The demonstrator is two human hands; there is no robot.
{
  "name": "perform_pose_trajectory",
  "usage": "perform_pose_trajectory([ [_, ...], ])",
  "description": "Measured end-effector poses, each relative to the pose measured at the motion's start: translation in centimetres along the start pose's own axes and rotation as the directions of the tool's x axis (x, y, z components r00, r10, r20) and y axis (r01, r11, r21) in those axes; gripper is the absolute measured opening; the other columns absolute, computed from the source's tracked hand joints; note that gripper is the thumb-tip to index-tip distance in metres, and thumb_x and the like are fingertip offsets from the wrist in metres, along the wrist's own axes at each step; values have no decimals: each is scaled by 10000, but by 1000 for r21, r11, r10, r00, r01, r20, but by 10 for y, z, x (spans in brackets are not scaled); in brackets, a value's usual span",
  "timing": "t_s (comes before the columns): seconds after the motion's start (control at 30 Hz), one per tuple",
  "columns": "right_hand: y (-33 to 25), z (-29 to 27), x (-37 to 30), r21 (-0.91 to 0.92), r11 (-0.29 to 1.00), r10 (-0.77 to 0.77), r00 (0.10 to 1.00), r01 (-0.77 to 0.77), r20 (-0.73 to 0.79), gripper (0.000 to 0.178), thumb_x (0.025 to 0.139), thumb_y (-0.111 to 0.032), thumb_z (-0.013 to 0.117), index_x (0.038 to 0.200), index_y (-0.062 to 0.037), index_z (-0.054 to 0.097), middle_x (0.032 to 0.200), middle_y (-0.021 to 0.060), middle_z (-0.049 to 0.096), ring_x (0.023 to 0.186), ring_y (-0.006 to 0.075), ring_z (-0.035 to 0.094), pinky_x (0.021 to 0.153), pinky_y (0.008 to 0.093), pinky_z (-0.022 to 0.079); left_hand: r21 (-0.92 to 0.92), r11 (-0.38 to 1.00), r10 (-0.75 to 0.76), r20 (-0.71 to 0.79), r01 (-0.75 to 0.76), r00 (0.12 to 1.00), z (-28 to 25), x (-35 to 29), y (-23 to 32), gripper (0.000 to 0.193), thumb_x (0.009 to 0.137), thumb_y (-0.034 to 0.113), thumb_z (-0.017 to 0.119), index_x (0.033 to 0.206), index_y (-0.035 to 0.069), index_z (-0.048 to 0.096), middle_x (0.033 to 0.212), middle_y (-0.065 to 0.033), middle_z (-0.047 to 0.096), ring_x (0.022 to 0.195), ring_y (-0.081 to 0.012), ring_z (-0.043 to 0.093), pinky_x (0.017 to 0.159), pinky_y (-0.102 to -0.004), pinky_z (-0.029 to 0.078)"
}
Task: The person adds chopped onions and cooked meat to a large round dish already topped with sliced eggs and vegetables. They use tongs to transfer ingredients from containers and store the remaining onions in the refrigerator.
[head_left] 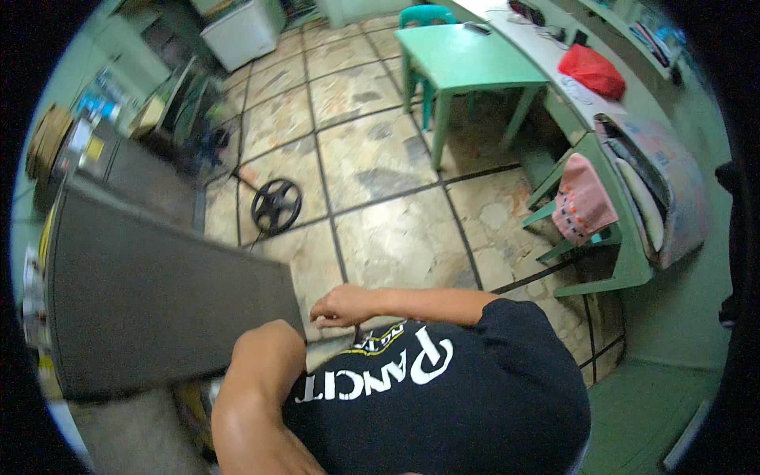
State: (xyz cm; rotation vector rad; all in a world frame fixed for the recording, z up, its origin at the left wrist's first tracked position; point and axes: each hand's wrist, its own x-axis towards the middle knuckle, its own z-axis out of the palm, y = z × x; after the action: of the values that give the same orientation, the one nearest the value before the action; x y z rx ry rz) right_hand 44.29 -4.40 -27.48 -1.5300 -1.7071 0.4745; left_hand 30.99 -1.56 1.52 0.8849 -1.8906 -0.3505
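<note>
Right hand: my right hand (342, 307) reaches across my chest from the right, forearm level, fingers curled down; the fingertips sit at the near right corner of the dark grey panel (158, 301), and I cannot tell whether they pinch the edge or only touch it
Left hand: not visible; only my left arm (253, 396) shows, elbow bent and raised, upper arm rising from the lower edge, and the forearm goes behind the panel, so I cannot tell what that hand does
Panel: a big flat dark grey board, lying across the left side of the view, its right end just beside my right hand and against my left elbow
Body: my black shirt (443, 396) with white lettering fills the lower middle
Floor: stone-pattern tiles (380, 158) in beige with dark joints; a black round spoked wheel-like thing (276, 205) lies on them beyond the panel
Room, right: a green table (463, 59) with a green chair behind it, a long counter with a red bag (592, 70), and a pink cloth (582, 199) hung over a green chair
Room, far left: a white chest-like box (241, 32) and cluttered shelves, too blurred to name
</note>
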Motion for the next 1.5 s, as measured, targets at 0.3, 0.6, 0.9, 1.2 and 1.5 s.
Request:
perform_pose_trajectory([
  [0.3, 140, -120, 8, 152, 966, 214, 976, -208, -28, 307, 900, -333, 567, 1012, -55, 633, 895, 148, 666, 816, 325, 641, 695, 412, 500, 229, 964, 201, -293, -136, 935, -182, -78, -61, 232, 983, 232, 377, 1021, 212, 605, 1047, 90, 551, 998, -46, 519, 825, -242, 402],
  [0.6, 367, -268, 107, 46, 931, 355, 928, -362, 115, 369, 918, -401, 514, 1068, -87, 638, 926, 177, 667, 852, 355, 634, 725, 439, 484, 196, 980, 28, -49, -18, 998, -425, -248, -94, 122, 840, 213, 434, 835, 135, 527, 907, -5, 503, 847, -145, 489, 746, -310, 385],
  [0.9, 578, -407, 111, 23, 633, 773, 634, -773, 21, 394, 907, -382, 514, 1083, -48, 627, 985, 177, 658, 930, 330, 621, 806, 404, 485, 374, 860, -302, -177, 348, 937, -673, -366, -173, 276, 824, 306, 521, 802, 32, 549, 786, -115, 517, 750, -279, 527, 671, -390, 422],
  [1.2, 774, -528, 118, -28, 506, 829, 476, -862, 294, 477, 854, -466, 552, 1067, -53, 662, 1018, 233, 651, 954, 389, 626, 816, 455, 482, -55, -215, -352, -927, 975, -130, -746, -996, -418, 468, 865, 356, 564, 1238, 74, 553, 1171, -187, 605, 1044, -333, 601, 874, -434, 468],
  [1.5, 1025, -737, 160, -153, 461, 813, 347, -874, 468, 439, 847, -428, 558, 1073, -67, 662, 987, 235, 656, 927, 388, 636, 802, 462, 492, -520, -760, -146, -447, 389, -882, -610, -1061, -238, 241, 704, 280, 662, 889, 132, 707, 913, -122, 676, 930, -295, 637, 765, -426, 512],
])
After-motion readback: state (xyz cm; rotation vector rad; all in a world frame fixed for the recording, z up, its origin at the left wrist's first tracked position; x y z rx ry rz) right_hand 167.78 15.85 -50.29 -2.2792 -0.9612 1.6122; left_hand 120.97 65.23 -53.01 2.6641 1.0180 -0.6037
